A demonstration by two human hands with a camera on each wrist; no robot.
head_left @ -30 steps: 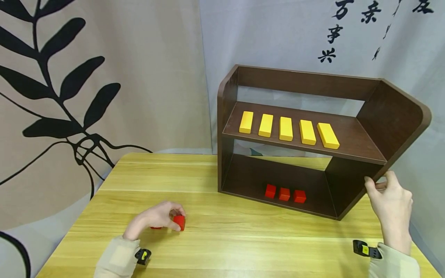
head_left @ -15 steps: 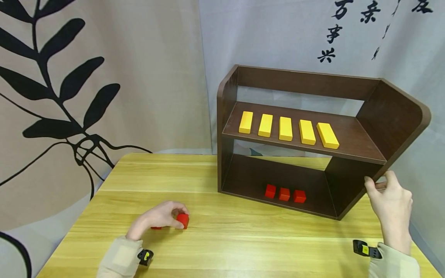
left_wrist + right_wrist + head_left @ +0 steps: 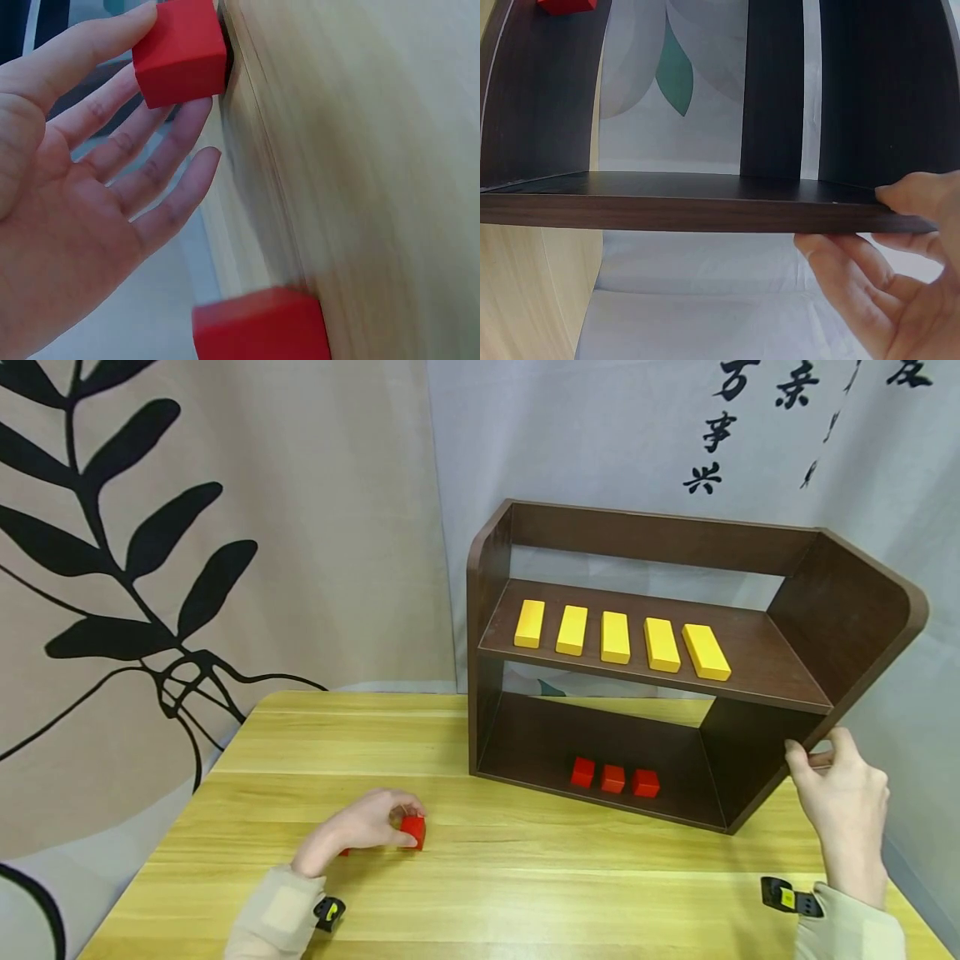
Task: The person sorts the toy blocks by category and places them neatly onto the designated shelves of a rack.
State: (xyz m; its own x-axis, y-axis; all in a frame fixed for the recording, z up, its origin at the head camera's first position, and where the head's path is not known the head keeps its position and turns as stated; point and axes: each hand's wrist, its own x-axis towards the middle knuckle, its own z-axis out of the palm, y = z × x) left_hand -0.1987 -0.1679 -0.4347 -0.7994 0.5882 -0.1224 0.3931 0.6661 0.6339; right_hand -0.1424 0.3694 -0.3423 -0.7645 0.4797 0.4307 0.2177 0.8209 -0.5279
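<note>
Between thumb and fingers, my left hand (image 3: 375,820) pinches a red cube (image 3: 413,832) low over the table; in the left wrist view this red cube (image 3: 182,52) is close to the wood. Another red block (image 3: 261,326) sits on the table behind that hand, mostly hidden from the head view. My right hand (image 3: 846,802) grips the right side panel's front edge of a dark brown two-tier shelf (image 3: 757,685), thumb on one face and fingers on the other in the right wrist view. Three red cubes (image 3: 612,779) stand in a row on the shelf's lower tier.
Several yellow blocks (image 3: 615,637) lie in a row on the upper tier. The shelf stands at the right rear of the wooden table (image 3: 525,877). Printed cloth (image 3: 337,527) hangs behind the table.
My left hand has slid to the right with the red cube, away from where it was a second ago. The right hand and the shelf stay in place.
</note>
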